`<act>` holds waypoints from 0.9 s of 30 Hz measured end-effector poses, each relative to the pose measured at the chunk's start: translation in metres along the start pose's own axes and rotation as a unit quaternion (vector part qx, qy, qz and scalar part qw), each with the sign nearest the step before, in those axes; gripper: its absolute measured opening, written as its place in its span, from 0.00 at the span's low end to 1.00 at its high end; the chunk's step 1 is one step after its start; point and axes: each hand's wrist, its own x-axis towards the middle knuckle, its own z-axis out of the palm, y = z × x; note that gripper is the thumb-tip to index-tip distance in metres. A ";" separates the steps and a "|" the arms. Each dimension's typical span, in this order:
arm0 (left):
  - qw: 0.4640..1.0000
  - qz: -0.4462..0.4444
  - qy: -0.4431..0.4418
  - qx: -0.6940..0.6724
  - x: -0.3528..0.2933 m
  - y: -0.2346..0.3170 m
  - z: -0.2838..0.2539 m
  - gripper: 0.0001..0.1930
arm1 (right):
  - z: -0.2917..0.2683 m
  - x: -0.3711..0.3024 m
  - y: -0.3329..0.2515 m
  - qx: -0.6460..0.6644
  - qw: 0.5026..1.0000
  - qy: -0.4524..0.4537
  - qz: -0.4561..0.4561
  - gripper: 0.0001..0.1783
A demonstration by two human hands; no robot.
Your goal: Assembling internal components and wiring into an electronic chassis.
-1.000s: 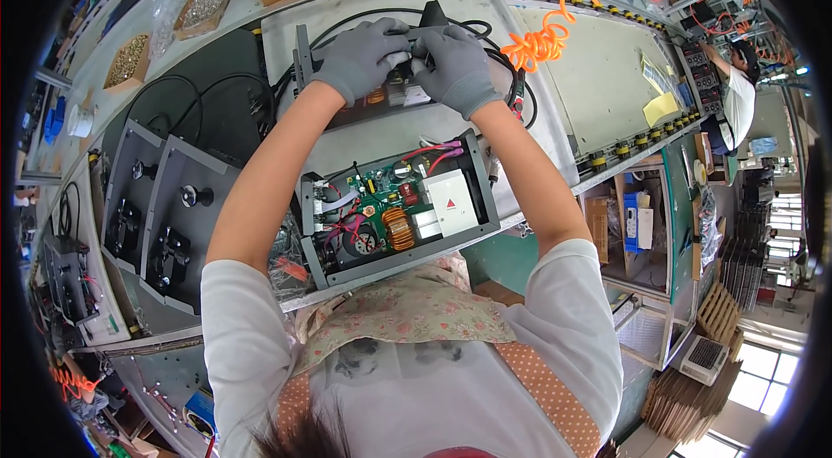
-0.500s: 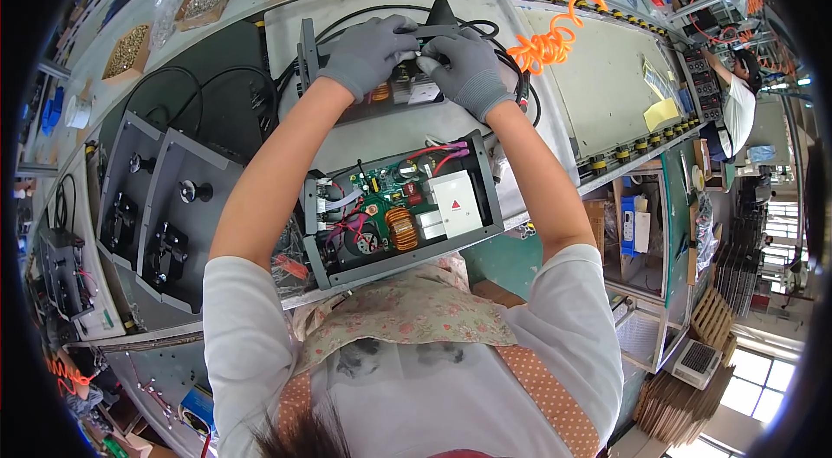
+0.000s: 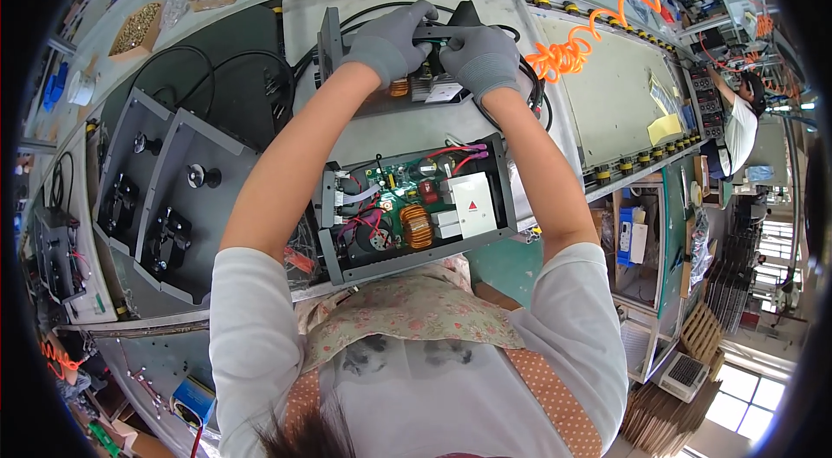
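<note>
Hands, the left hand (image 3: 387, 40) and the right hand (image 3: 485, 58), both grey-gloved, sit close together over the far case (image 3: 331, 40), which lies on a pale board (image 3: 407, 130). The left is half closed and reaches to the rail (image 3: 440, 31) at the case's back; the right is curled inward beside it, fingers bent. Whether either grips the rail or anything else, I cannot tell.

Nearer the body, the near case (image 3: 425, 257) lies open, showing a green circuit board (image 3: 394, 189), a copper coil (image 3: 416, 227) and a white plate (image 3: 474, 205). Two grey covers (image 3: 217, 207) with black fittings (image 3: 171, 237) lie to its left. An orange hose (image 3: 562, 58) coils near the right hand. Two boxes (image 3: 213, 3) at upper left hold small metal parts (image 3: 136, 26). At far right, a co-worker (image 3: 741, 133) reaches toward dark units (image 3: 706, 103).
</note>
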 end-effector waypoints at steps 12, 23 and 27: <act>0.970 0.158 0.071 0.169 0.001 -0.006 0.012 0.10 | 0.017 -0.022 0.028 0.004 0.974 0.134 -0.181 0.08; 0.962 0.151 0.045 0.225 0.002 0.009 0.013 0.16 | 0.030 -0.015 0.022 -0.013 0.971 0.202 -0.127 0.08; 0.951 0.161 0.018 0.262 0.007 0.024 0.001 0.15 | 0.029 -0.010 0.020 -0.038 0.972 0.193 -0.127 0.08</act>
